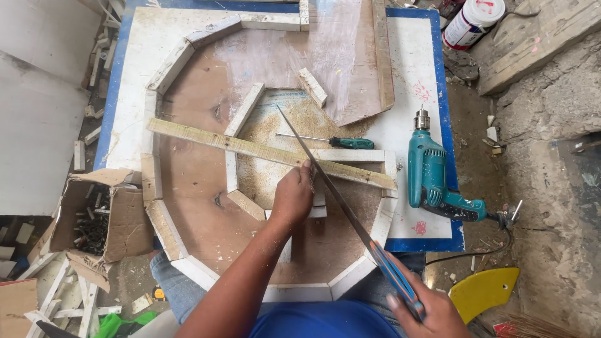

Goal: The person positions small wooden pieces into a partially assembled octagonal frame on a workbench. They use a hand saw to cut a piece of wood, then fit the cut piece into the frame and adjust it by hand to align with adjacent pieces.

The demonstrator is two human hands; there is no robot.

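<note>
Right hand (432,313) clamped on saw (332,184) handle at 5 o'clock; left hand (293,195) pins the wood strip (250,149) mid-worktop (413,81), fingers beside the blade; I judge a slip could nick them

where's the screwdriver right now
The screwdriver lies on the sawdust inside the wooden frame, right of centre, just above the long strip and left of the drill.

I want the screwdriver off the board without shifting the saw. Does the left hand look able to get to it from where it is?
Probably yes. The left hand presses on the long wooden strip, and the green-handled screwdriver lies just beyond it on sawdust. Only the saw blade, slanting past in the right hand, crowds that side.
</note>
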